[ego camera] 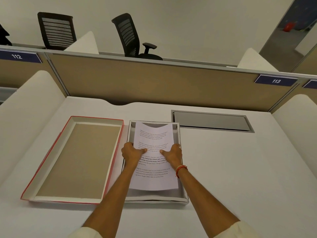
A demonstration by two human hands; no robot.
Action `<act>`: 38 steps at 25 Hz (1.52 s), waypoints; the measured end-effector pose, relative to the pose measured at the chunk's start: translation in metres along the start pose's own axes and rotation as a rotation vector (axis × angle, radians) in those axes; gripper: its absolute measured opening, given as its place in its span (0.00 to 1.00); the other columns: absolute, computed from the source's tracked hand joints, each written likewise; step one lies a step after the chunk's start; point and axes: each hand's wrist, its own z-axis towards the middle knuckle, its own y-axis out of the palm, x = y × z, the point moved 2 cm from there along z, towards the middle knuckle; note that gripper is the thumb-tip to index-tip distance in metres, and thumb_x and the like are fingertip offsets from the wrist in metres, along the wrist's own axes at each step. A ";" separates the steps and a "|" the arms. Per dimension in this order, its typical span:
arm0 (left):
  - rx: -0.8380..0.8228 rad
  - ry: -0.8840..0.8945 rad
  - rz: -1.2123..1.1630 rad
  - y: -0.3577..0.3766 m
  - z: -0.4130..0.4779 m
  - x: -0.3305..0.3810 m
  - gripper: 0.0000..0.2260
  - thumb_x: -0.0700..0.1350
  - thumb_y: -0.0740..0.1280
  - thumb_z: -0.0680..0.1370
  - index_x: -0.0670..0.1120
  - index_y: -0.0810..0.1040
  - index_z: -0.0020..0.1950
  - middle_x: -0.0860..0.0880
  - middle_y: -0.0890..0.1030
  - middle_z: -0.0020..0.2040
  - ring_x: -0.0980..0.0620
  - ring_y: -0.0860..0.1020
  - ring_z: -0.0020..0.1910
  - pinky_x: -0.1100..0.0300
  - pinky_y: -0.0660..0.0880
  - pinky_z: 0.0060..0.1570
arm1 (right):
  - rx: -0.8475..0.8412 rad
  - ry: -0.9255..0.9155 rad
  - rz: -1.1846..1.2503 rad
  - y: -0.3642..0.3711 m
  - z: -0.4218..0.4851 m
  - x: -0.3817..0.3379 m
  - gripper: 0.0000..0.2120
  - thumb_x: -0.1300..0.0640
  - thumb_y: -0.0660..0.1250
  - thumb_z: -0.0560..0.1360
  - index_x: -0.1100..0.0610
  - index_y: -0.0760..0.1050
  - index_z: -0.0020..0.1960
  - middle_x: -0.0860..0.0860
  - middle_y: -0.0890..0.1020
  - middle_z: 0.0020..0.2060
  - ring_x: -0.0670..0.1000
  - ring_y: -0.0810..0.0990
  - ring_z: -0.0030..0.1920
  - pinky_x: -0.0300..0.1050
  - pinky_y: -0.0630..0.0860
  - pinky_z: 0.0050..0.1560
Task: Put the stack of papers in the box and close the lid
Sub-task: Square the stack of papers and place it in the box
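- Holding the stack of papers (154, 157) over the open box (181, 194), a person grips it at mid-length with 2 bare hands.
- The left hand (131, 152) pinches the sheets' left edge, thumb on top; the right hand (173, 154) pinches the right edge likewise, an orange thread band (181, 170) at that wrist.
- Between the grips the stack sags, its far and near ends curling, with printed text facing up.
- Left of the left hand, just beside the box, the red-edged lid (75, 160) lies upturned on the white desk (240, 169).
- Beyond the right hand, a grey hatch (211, 121) sits in the desk.
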 end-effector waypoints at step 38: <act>0.032 0.054 -0.046 0.015 0.001 -0.028 0.19 0.40 0.78 0.68 0.35 0.78 0.54 0.37 0.83 0.55 0.39 0.83 0.52 0.62 0.75 0.37 | -0.029 0.053 0.003 0.007 0.001 0.020 0.21 0.57 0.71 0.74 0.63 0.65 0.59 0.61 0.77 0.59 0.60 0.79 0.58 0.45 0.76 0.54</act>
